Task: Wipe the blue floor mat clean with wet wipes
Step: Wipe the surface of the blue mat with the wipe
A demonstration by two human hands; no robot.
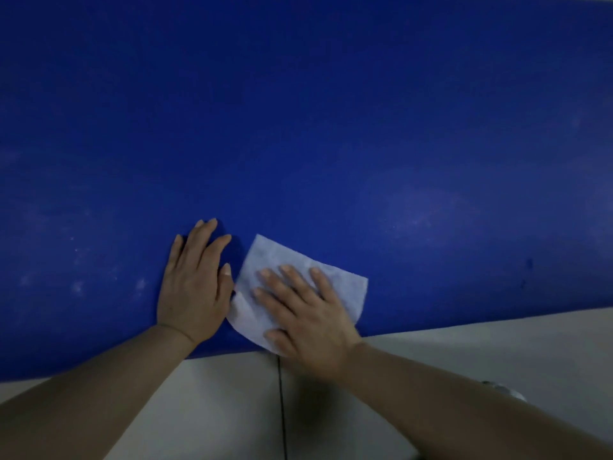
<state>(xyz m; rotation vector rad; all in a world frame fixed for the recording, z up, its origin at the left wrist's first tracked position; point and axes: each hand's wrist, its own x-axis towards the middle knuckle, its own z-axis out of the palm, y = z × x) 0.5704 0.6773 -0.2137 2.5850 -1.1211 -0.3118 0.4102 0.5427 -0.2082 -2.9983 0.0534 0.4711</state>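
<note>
The blue floor mat point(298, 111) fills most of the view, with pale dusty smudges at its left and right. A white wet wipe point(275, 257) lies flat on the mat near its front edge. My right hand point(305, 310) presses down on the wipe with fingers spread, covering its lower right part. My left hand point(195, 287) rests flat on the bare mat just left of the wipe, fingers apart, thumb almost touching the wipe's left edge.
The mat's front edge point(464, 322) runs slantwise across the lower view. Below it is pale tiled floor point(215, 410) with a dark grout line point(282, 410). A small grey object point(504, 391) peeks out beside my right forearm.
</note>
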